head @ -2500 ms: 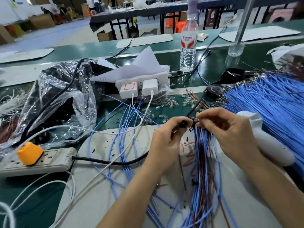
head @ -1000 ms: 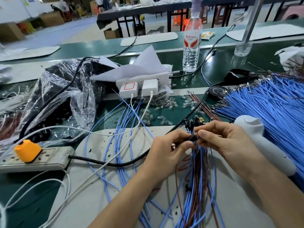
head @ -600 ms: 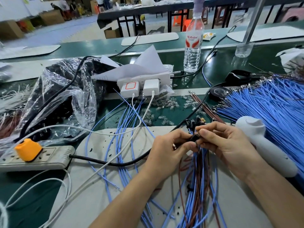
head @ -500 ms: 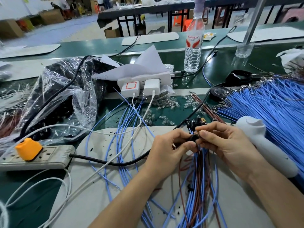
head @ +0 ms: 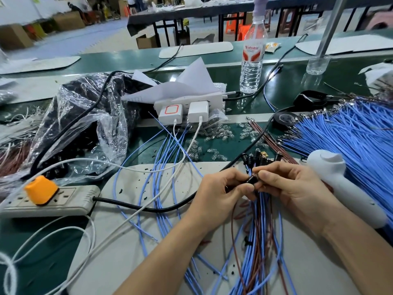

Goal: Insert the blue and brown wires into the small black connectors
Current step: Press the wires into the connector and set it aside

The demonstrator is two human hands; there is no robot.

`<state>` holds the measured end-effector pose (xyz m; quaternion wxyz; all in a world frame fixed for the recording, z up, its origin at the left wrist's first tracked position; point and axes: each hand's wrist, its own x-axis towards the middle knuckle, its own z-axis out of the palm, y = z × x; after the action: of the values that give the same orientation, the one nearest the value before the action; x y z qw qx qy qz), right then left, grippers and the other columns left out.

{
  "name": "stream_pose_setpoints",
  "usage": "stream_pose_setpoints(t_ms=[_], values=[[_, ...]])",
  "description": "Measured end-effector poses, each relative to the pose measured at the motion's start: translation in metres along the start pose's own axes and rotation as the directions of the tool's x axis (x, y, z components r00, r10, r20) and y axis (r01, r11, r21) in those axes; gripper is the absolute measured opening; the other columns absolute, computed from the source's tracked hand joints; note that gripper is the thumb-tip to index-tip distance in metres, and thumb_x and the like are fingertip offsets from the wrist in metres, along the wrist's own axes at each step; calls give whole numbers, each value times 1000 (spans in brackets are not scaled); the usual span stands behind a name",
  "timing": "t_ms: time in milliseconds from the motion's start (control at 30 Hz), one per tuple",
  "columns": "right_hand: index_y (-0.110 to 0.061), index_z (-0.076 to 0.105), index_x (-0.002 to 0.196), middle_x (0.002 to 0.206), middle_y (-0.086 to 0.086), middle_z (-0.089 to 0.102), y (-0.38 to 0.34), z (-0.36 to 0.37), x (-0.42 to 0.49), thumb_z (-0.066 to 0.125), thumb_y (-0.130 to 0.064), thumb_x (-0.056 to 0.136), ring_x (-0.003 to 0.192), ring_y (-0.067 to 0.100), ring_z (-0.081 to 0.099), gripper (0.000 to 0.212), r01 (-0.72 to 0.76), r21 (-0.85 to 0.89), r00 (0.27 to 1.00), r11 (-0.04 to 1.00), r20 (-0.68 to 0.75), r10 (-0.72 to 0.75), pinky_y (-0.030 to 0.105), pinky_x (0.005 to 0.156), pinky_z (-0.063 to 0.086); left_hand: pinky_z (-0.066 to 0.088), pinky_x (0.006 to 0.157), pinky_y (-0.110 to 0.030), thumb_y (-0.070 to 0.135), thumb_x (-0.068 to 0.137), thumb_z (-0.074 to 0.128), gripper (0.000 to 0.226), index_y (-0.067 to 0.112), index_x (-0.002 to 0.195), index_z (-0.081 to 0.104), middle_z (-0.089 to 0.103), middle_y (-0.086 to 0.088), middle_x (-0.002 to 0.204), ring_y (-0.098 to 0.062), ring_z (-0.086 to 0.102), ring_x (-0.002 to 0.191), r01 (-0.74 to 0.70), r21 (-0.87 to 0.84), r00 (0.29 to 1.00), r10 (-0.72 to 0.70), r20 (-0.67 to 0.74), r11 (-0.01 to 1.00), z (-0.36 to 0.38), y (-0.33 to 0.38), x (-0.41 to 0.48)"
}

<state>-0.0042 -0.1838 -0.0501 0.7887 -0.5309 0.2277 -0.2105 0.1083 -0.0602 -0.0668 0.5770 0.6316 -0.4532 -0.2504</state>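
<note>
Now pinches connector (head: 252, 180) w/ L hand (head: 221, 193), grips wire (head: 262, 202) end w/ R hand (head: 292, 188), just right of it; tip prob. touching it, pointing left.

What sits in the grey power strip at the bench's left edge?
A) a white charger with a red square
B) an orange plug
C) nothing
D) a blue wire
B: a chunky orange plastic plug sits in the grey multi-socket power strip, towards its left end.

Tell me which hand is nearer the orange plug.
Left. The left hand, pinching the small black connector, is right of the orange plug; the right hand, pinching it too, lies farther right.
</note>
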Motion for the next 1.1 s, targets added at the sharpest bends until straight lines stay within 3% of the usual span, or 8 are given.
stream_pose_setpoints(t_ms=[100, 200, 367, 533, 733, 833, 933, 1100], values=[[-7, 76, 75, 65, 15, 66, 3, 2, 1, 65, -9, 69, 60, 17, 66, 12, 26, 18, 999, 1000, -19, -26, 21, 60, 56, 53, 74, -21, 4, 88, 65, 7, 10, 90, 66, 71, -2, 77, -8, 70, 74, -5, 16, 1000, 5, -17, 1000, 1, 1, 1], [-9, 73, 79, 68, 11, 68, -1, 7, 1, 64, -15, 71, 63, 16, 67, 13, 150, -115, 988, 982, -26, -154, 23, 62, 57, 56, 75, -32, 8, 88, 65, 7, 12, 93, 66, 72, -1, 80, -10, 70, 77, -17, 41, 997, 20, -77, 999, 4, 3, 3], [-17, 68, 84, 77, 2, 71, -9, 12, -6, 64, -25, 76, 66, 11, 67, 12, 401, -453, 904, 796, 53, -425, 17, 65, 54, 54, 75, -23, 15, 88, 65, 12, 23, 97, 65, 72, 5, 84, -8, 70, 82, -79, 41, 984, 84, -159, 996, 4, 7, 4], [-14, 63, 86, 67, 8, 63, -9, 10, -8, 60, -12, 88, 50, 13, 56, 4, 489, -427, 836, 761, -22, -549, 18, 53, 49, 53, 77, -48, 4, 93, 58, 18, 20, 101, 57, 72, 0, 96, -19, 68, 92, -88, 62, 988, 95, -121, 994, 5, 8, 3], [-19, 63, 76, 62, 10, 64, -10, 13, -11, 56, 5, 89, 45, 16, 51, 28, 486, -270, 858, 831, -35, -513, 17, 44, 42, 49, 88, -23, -14, 93, 44, 34, 19, 101, 49, 68, -10, 113, -12, 62, 110, -73, 3, 994, 73, -84, 997, 5, 10, 3], [-20, 66, 77, 63, 7, 65, -8, 17, -13, 55, 7, 88, 45, 15, 50, 32, 498, -262, 860, 826, 30, -509, 18, 42, 40, 39, 73, -8, -15, 94, 40, 34, 18, 100, 48, 65, -21, 101, -11, 54, 107, -62, 12, 995, 62, -72, 998, 5, 9, 3], [-13, 70, 85, 67, 12, 67, -7, 16, -13, 59, 9, 86, 50, 18, 57, 25, 477, -261, 877, 839, 81, -473, 22, 46, 48, 41, 75, -15, -15, 93, 41, 36, 20, 101, 47, 62, -4, 87, -1, 62, 78, -70, 36, 996, 72, -61, 997, 5, 8, 4], [-20, 71, 86, 68, 12, 68, -2, 15, -11, 66, -4, 84, 50, 23, 62, 17, 448, -394, 886, 802, 78, -457, 27, 48, 53, 52, 82, -29, -16, 89, 46, 36, 18, 102, 50, 63, 4, 92, -8, 63, 95, -93, 102, 990, 103, -100, 990, 5, 7, 4]])
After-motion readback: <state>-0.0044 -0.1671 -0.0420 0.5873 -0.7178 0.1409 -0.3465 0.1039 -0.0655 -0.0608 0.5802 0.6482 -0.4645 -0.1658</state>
